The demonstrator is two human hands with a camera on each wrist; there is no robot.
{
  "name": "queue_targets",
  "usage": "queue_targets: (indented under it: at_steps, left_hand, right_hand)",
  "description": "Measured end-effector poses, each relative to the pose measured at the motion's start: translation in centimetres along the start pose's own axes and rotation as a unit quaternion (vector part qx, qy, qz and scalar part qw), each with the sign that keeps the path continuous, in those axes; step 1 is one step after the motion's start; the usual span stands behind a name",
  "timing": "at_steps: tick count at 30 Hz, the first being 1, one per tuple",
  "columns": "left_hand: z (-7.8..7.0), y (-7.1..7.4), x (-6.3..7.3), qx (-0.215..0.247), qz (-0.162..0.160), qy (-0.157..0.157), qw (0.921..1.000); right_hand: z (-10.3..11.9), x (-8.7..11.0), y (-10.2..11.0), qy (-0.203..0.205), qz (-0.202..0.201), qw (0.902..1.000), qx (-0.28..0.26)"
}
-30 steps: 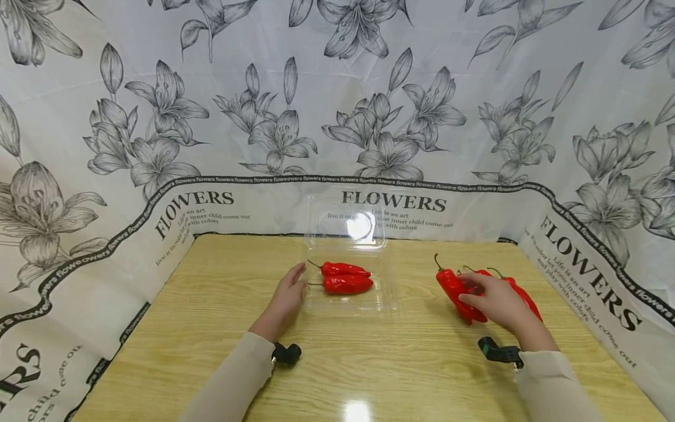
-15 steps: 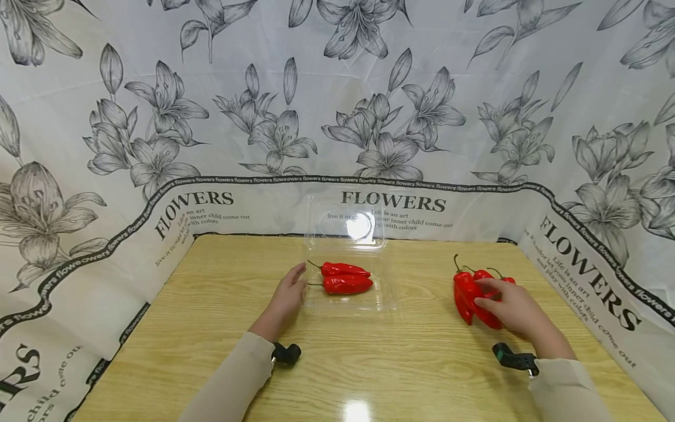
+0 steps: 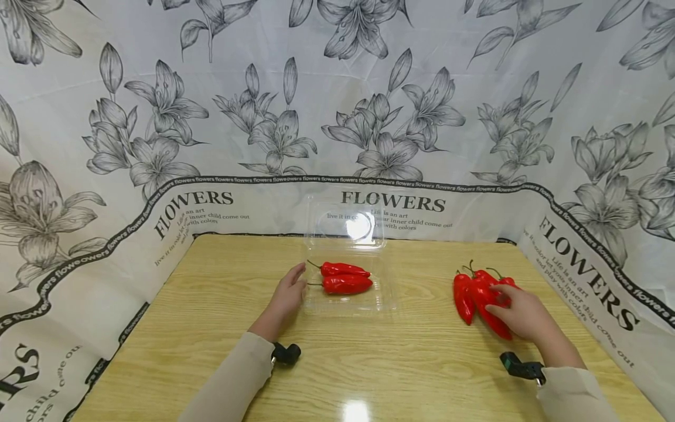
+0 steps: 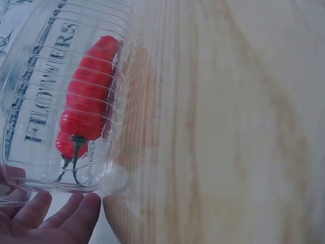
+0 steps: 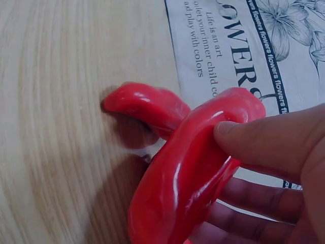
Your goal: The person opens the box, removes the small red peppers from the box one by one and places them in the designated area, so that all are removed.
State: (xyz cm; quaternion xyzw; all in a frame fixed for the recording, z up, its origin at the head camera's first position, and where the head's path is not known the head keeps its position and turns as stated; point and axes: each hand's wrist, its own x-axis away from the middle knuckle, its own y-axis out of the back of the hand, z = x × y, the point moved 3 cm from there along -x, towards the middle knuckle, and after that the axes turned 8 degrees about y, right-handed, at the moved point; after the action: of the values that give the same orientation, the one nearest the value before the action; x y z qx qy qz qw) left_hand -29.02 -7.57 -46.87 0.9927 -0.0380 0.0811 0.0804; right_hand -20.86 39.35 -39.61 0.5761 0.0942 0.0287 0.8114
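My right hand [image 3: 524, 313] pinches a red pepper [image 3: 490, 308] between thumb and fingers at the table's right side. The right wrist view shows the thumb on this glossy pepper [image 5: 188, 168] and the other fingers behind it. A second red pepper [image 3: 463, 299] lies just left of it, and a third pepper [image 3: 508, 282] shows partly behind the hand. My left hand [image 3: 287, 293] touches the left edge of a clear plastic clamshell box [image 3: 387, 303], fingertips [image 4: 90, 202] at its rim. Two red peppers [image 3: 347, 285] lie side by side in the box, stems pointing left.
The clamshell's lid [image 3: 316, 225] stands raised at the back, against the flower-printed cloth [image 3: 279, 211]. This cloth encloses the wooden table [image 3: 237, 264] at the back and both sides. Wooden surface lies between the box and the right-hand peppers.
My right hand has moved right and slightly nearer with its pepper, baring the pepper to its left. The left hand and the box have stayed in place.
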Motion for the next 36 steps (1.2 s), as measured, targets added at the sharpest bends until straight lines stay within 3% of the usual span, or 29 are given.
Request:
queue_targets:
  at_steps: [13,23,36]
  left_hand:
    - [0.3,0.1,-0.3,0.004,0.001,0.002,1.0]
    - [0.4,0.1,-0.5,0.003,0.001,-0.002,1.0]
    - [0.4,0.1,-0.5,-0.004,-0.006,-0.009,0.9999]
  right_hand:
    - [-1.2,0.3,-0.4,-0.044,0.021,0.9987,0.015]
    - [-1.6,0.6,-0.7,-0.054,0.049,0.9973,0.001]
    - [-1.3,1.1,-0.9,-0.051,0.057,0.9969,-0.016]
